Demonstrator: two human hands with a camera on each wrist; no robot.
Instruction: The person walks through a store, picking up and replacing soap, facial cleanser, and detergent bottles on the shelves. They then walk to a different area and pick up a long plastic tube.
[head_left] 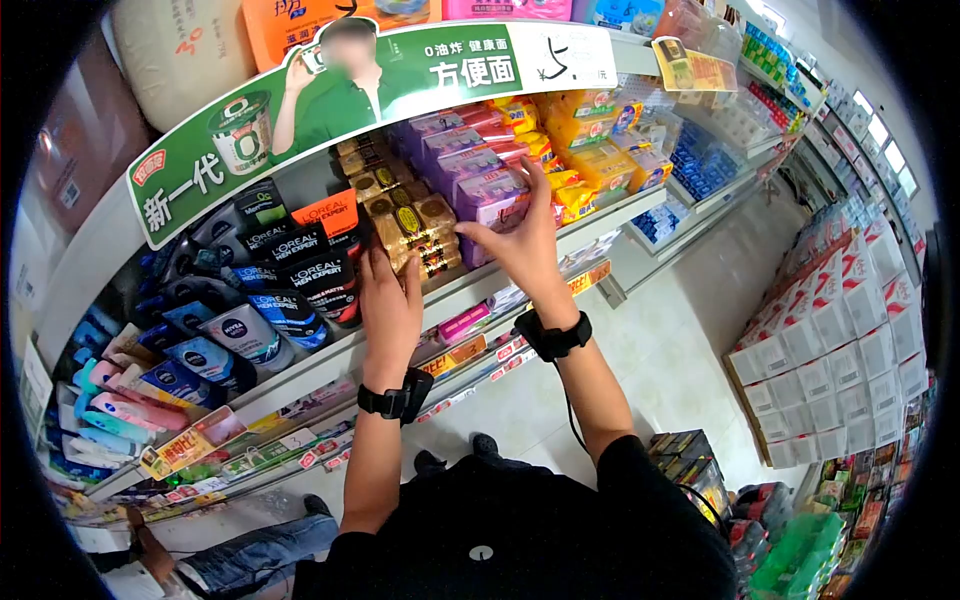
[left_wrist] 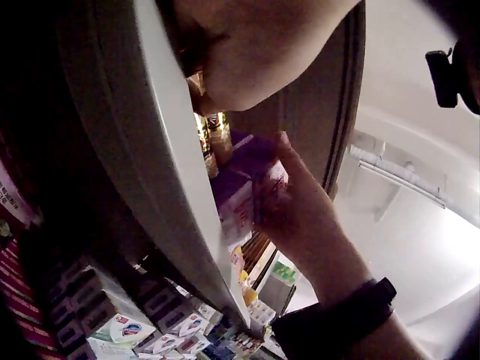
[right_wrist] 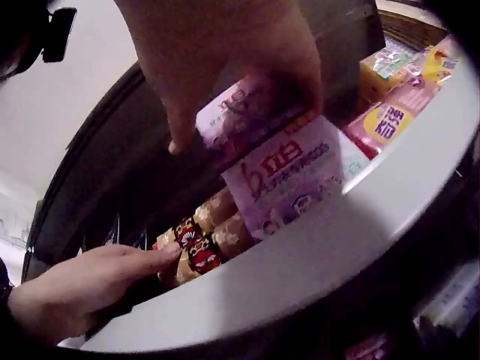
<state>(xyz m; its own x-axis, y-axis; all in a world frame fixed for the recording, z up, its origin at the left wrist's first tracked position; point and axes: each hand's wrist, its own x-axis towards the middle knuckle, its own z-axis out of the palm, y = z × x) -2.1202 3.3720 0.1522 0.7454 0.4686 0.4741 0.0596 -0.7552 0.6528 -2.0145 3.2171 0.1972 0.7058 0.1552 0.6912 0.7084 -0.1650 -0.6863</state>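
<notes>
In the head view, my right hand (head_left: 525,240) spans the near purple soap pack (head_left: 490,198), thumb on one side and fingers on the other. The right wrist view shows the right hand (right_wrist: 232,52) gripping one purple pack (right_wrist: 240,116) from above, beside another purple pack (right_wrist: 289,172). My left hand (head_left: 390,315) rests with fairly straight fingers against gold-wrapped packs (head_left: 408,220). Seen from the right wrist, the left hand (right_wrist: 94,285) touches the end of the gold packs (right_wrist: 204,244). In the left wrist view, the left hand (left_wrist: 262,49) partly hides them.
Dark face-wash tubes (head_left: 320,275) stand left of the gold packs, and yellow packs (head_left: 600,165) lie to the right. A green price sign (head_left: 400,85) arches above; the white shelf edge (head_left: 600,225) runs in front. Stacked cartons (head_left: 830,330) stand across the aisle.
</notes>
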